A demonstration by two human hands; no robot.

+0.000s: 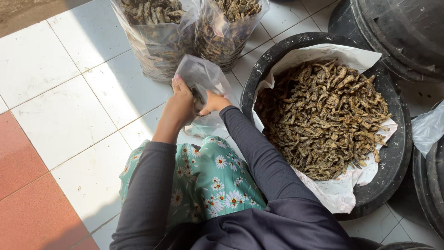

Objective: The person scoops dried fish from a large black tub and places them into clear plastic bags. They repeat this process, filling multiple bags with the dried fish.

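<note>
Keep the left hand (179, 104) grasping the small clear plastic bag (200, 76) mouth beside the black round paper-lined tub (397, 157) while the right hand (214, 102), clenched on dried brown fish pieces (323, 118), feeds them in.

Two hands, raised together, dark sleeves to the wrists.
Left hand (179, 103): fingers extended upward, palm turned inward toward the right, forearm angled up from the lap. Right hand (213, 102): fingers curled closed, knuckles outward, close beside the left, elbow bent.
</note>
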